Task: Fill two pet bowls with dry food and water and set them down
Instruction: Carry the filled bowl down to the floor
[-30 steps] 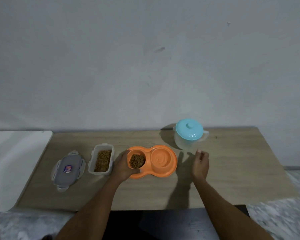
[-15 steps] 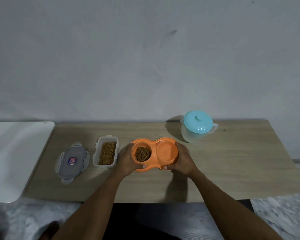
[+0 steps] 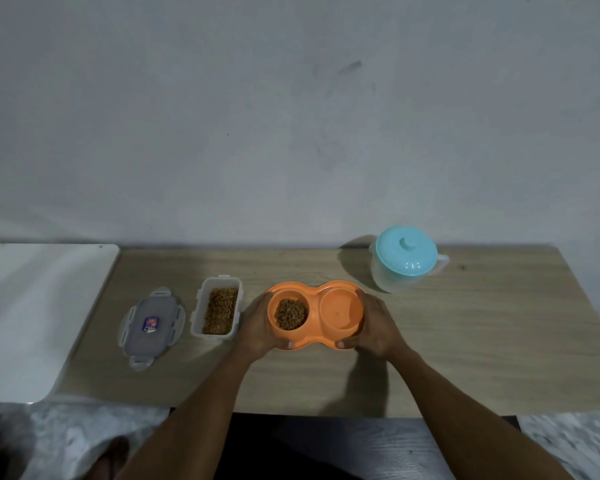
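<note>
double bowl [image 3: 314, 299] gripped at both ends

left hand [image 3: 257, 329] curls round the end holding kibble [image 3: 291, 313]; right hand [image 3: 378, 323] curls round the other end. the orange bowl is at the middle of the surface [image 3: 465, 341], between an open food container [image 3: 217, 310] and a blue-lidded jug [image 3: 404, 263]. the container's lid [image 3: 151, 325] lies left.

We had the double bowl [image 3: 314, 295] at the middle of the table [image 3: 465, 341]. Kibble [image 3: 291, 314] sat in its left well. Our left hand [image 3: 257, 327] gripped its left end, our right hand [image 3: 378, 323] its right end. Just left of the bowl stood the container [image 3: 195, 315] with more kibble in it, and the lid [image 3: 151, 323] lay flat further left. The jug [image 3: 404, 261] stood behind and right of the bowl, by the wall.
</note>
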